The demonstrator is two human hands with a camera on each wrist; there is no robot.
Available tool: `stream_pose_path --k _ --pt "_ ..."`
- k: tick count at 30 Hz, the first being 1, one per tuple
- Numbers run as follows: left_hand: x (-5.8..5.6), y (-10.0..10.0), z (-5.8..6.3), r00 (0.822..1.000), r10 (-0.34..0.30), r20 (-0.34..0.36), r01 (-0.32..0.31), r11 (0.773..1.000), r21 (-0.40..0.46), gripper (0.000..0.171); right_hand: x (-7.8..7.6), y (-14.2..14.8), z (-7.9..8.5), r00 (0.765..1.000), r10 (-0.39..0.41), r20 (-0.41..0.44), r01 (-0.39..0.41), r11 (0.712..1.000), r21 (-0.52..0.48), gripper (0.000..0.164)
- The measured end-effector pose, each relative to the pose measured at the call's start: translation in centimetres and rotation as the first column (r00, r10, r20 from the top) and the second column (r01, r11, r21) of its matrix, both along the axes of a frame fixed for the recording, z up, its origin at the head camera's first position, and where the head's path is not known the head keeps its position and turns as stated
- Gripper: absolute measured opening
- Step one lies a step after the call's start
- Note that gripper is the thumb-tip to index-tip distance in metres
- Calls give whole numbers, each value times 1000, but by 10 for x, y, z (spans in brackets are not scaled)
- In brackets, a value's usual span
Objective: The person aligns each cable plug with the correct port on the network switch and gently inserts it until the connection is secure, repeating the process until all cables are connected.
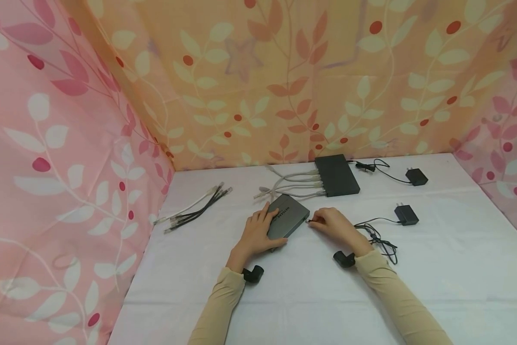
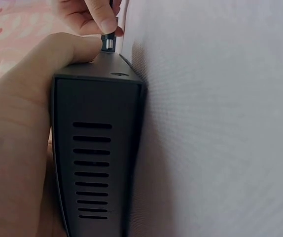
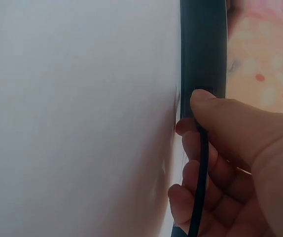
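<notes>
A dark grey Netgear network switch lies at an angle on the white table. My left hand holds its left part, fingers over the top and thumb along the near edge; in the left wrist view the slotted side of the switch faces the camera. My right hand pinches a black power plug between thumb and fingertips, its metal tip close to the switch's port side. The plug's black cord runs down past the curled fingers in the right wrist view. That cord leads to a power adapter on the right.
Behind, a larger black box has several grey network cables plugged into its left side. A second adapter lies at the back right. Loose black and white cables lie at the left. Coiled cord sits beside the right forearm.
</notes>
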State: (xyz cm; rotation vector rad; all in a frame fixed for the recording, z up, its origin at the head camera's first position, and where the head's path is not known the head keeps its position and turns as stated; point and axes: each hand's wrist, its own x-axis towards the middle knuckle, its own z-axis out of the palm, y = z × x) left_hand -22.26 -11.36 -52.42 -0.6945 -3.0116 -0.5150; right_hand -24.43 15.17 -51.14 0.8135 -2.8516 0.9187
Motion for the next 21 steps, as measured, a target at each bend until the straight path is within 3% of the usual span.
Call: stream_pose_path --k 7,21 --pt "0 0 -1 1000 8 2 -8 1000 0 92 -1 -5 -3 1000 -17 -16 16 999 -30 14" --pt "0 0 0 1000 3 0 -3 1000 -6 92 1 -9 -9 996 -83 32 86 993 -77 14"
